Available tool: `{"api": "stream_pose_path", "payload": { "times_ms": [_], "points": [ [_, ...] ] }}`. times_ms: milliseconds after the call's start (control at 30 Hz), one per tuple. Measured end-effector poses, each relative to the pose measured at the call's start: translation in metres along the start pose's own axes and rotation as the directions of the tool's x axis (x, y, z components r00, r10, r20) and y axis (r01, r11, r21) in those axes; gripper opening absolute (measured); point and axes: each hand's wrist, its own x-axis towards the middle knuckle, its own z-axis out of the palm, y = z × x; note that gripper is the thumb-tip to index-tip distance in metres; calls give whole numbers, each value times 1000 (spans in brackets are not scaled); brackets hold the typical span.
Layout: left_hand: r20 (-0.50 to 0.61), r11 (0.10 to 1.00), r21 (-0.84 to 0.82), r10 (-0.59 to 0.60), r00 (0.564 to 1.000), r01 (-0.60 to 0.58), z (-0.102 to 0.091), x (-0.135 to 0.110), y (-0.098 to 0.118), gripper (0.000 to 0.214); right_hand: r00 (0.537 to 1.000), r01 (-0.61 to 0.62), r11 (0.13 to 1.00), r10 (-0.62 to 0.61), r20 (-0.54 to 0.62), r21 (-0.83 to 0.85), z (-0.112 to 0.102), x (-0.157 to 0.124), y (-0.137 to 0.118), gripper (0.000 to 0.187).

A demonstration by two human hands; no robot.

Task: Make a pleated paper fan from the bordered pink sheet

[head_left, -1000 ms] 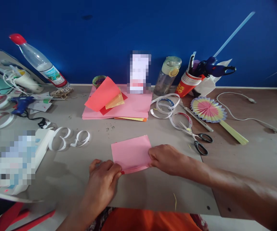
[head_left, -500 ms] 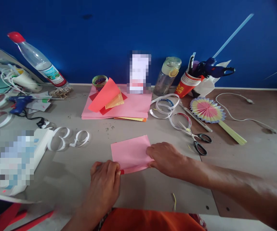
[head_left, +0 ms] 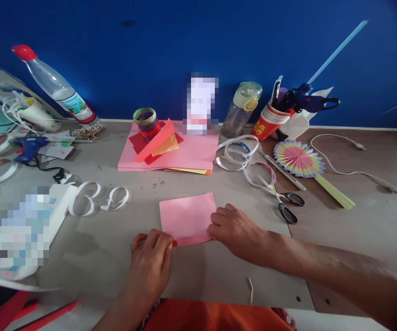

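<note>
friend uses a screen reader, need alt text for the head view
A person's left hand and right hand hold a pink sheet near its lower corners; scissors, a pleated fan and stacked paper lie beyond on the table.

A blue wall (head_left: 163, 50) rises behind a grey-and-brown tabletop (head_left: 91, 248).

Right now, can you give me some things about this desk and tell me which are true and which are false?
1. The left hand and the right hand both touch the pink paper. True.
2. The right hand is cutting. False: it is at the right edge of the pink paper, and the scissors lie on the desk.
3. The pleated fan has a pink middle. True.
4. No cup here holds anything. False: things stick out of the red cup.
5. A red bit shows beside the left hand. True.
</note>
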Motion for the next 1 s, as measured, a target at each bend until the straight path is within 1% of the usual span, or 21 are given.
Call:
{"api": "stream_pose_path", "payload": {
  "times_ms": [133, 333, 467, 533, 633, 700, 767, 900, 1000],
  "points": [
    [-29, 999, 41, 2, 1000, -1, -1, 1, -1, 20, 998, 43, 999, -43, -43, -4, 3, -2, -1, 11],
    [-32, 1000, -8, 26, 999, -27, -2, 6, -4, 23, 992, 52, 999, -52, -114, -7, 10, -5, 0, 11],
    [-51, 998, 46, 45, 998, -42, 2, 3, -7, 24, 984, 81, 997, -83, -159, -19, 13, -8, 0, 13],
    [-65, 990, 108, 99, 993, -91, 4, 1, -8, 26, 978, 86, 996, -89, -190, -25, 15, -11, 0, 14],
    [-97, 953, 227, 228, 969, -202, 4, -2, -8, 29, 974, 72, 997, -74, -214, -17, 16, -16, 1, 14],
    [-84, 922, 282, 298, 951, -264, 1, -3, -8, 31, 977, 62, 998, -61, -204, -4, 15, -18, 1, 14],
    [-44, 900, 300, 345, 938, -316, -3, -2, -8, 28, 984, 59, 998, -58, -168, 3, 13, -18, 1, 13],
    [20, 873, 293, 402, 916, -389, -11, 4, -10, 13, 994, 54, 998, -55, -92, -17, 7, -14, 1, 15],
    [65, 853, 262, 452, 890, -452, -16, 13, -13, 14, 996, 57, 998, -59, -62, -36, 3, -11, 1, 15]
  ]
}}
